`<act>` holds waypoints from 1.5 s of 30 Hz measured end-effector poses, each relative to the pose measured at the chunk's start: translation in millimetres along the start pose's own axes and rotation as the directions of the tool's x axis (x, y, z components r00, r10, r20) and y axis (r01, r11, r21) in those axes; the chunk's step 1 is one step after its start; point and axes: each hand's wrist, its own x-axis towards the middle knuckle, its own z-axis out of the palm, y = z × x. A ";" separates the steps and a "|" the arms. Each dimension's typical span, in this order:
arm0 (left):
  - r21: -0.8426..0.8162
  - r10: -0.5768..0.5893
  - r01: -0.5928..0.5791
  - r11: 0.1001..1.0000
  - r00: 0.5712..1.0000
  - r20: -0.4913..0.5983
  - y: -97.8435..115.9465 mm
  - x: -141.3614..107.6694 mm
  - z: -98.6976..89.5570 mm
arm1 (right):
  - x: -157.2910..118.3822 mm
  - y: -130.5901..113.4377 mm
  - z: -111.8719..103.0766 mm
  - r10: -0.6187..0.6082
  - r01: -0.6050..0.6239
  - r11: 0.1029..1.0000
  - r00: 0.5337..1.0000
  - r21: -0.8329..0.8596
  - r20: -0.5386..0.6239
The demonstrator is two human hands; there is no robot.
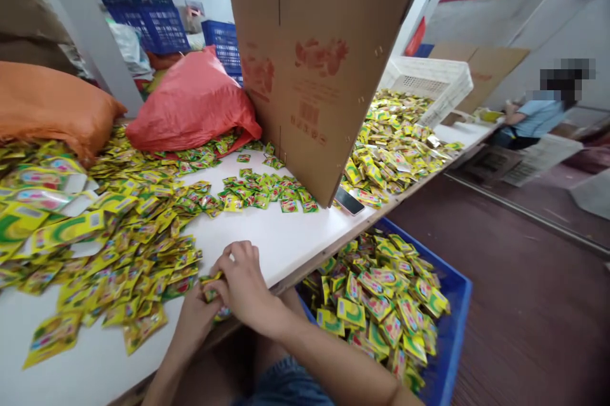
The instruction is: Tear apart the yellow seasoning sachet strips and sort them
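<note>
My two hands meet at the table's front edge, over a small yellow-green packet (210, 290). My left hand (196, 312) is closed on its lower side. From above, the bent fingers of my right hand (241, 282) are also closed on the packet. Much of the packet is hidden by my fingers, so I cannot tell whether more than one is held. Just left of my hands spreads a heap of small yellow sachets (138, 266). A smaller group of green sachets (267, 189) lies beyond them on the white table (229, 231).
An upright cardboard box (305, 75) stands on the table, a phone (349, 201) at its foot. Below right, a blue crate (455, 336) holds many yellow packets. Red (195, 104) and orange (57, 104) sacks lie behind. At far right sits another person (534, 117) near a white crate (429, 85).
</note>
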 end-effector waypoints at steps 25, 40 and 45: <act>-0.341 -0.016 0.012 0.940 1.000 -0.009 2.1 -24.6 3.1 | -26.9 30.6 -1.8 -0.008 -0.034 0.939 0.993 0.343 0.119; -0.223 0.086 -0.128 0.966 0.978 -0.189 9.9 -28.4 -5.5 | -23.2 34.1 13.3 0.044 -0.035 0.861 0.999 0.507 -0.005; -0.136 0.200 -0.216 0.967 0.972 -0.119 15.0 -35.6 -7.7 | -30.0 38.5 12.4 -0.095 0.064 0.864 0.995 0.500 0.036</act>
